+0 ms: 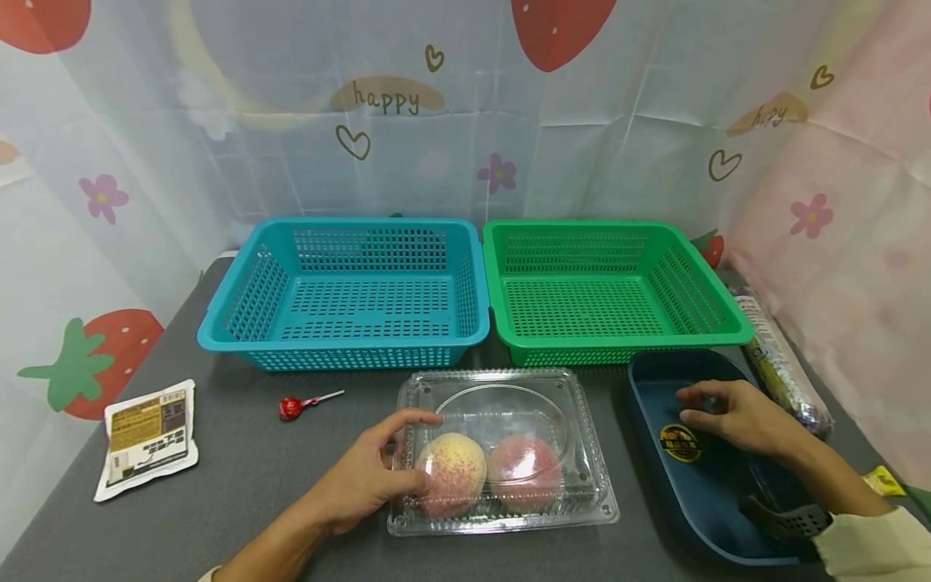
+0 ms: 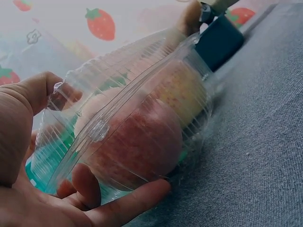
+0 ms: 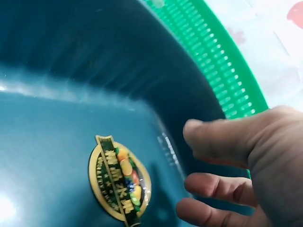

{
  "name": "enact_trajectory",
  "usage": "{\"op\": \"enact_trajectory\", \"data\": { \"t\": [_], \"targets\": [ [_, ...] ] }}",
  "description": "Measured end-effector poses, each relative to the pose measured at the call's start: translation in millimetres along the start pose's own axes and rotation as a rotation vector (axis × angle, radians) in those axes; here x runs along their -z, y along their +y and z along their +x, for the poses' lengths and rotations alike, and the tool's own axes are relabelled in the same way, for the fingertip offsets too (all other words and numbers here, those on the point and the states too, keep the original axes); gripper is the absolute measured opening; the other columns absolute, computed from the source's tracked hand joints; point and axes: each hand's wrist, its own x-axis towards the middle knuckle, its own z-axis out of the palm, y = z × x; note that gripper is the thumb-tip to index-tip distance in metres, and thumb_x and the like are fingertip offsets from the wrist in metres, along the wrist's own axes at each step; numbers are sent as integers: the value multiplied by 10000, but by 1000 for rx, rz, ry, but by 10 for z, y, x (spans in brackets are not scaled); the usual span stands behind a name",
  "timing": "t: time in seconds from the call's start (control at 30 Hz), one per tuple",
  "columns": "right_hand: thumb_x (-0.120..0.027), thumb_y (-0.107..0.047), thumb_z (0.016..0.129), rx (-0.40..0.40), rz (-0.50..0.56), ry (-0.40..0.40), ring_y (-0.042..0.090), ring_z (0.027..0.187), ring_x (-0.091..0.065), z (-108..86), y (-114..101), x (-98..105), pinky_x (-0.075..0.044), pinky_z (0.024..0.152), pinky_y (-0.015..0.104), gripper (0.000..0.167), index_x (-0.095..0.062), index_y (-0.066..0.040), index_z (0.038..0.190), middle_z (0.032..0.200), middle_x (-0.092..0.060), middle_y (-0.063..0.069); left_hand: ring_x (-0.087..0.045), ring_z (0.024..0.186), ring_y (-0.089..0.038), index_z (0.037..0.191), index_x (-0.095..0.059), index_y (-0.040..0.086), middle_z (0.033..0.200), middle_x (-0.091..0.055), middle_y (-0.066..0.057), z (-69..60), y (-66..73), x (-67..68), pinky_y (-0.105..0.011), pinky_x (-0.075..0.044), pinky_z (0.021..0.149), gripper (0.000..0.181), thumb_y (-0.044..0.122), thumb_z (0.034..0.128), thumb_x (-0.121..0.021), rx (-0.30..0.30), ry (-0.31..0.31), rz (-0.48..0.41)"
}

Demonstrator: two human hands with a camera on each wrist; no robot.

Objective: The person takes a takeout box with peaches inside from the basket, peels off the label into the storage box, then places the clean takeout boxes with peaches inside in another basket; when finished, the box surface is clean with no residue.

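Note:
My left hand holds the left side of a clear plastic clamshell box. Inside the box sit a yellow-and-pink peach and a pinker peach. In the left wrist view, thumb and fingers lie on opposite sides of the ribbed box. To the right, my right hand hovers inside a dark blue tray, fingers loosely bent and holding nothing. Near its fingertips, a round gold-and-black sticker with fruit pictures lies on the tray floor.
A blue basket and a green basket stand side by side behind. Left lie a red lollipop and a white-and-gold packet. Along the right edge are a long clear-wrapped package and a small yellow packet.

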Motion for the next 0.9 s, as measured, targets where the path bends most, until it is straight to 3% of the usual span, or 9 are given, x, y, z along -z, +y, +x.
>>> {"op": "enact_trajectory", "data": {
  "t": [0.3,0.53,0.77,0.9],
  "targets": [
    [-672,-177,924,58,31,42,148,806,-599,-75,-206,198,-506,632,307,404,-579,3,1274,1188,-592,212,-599,862,-293,1377,-467,92,1258,-393,-262,14,3,-4,-402,-546,669,682,-26,749,-706,14,13,-8],
    [-666,-166,930,93,-9,150,152,797,-575,-82,-393,388,-487,599,294,424,-554,-48,1322,1118,-602,152,-613,866,-317,1362,-483,87,1210,-407,-271,4,-4,1,-415,-552,683,674,-47,741,-706,3,7,-36],
    [-681,-175,919,109,-49,246,67,854,-560,-49,-468,559,-496,620,271,505,-511,-57,1379,1179,-537,106,-591,857,-286,1347,-505,79,1112,-445,-252,9,-4,-3,-393,-549,668,663,-46,729,-713,-13,26,-5],
    [-706,-194,900,84,-78,315,5,873,-531,-20,-458,641,-467,619,239,535,-513,-89,1388,1222,-528,107,-621,825,-298,1344,-499,60,1100,-433,-260,11,-5,-8,-393,-557,660,665,-64,723,-700,-17,23,-34]
  ]
}}
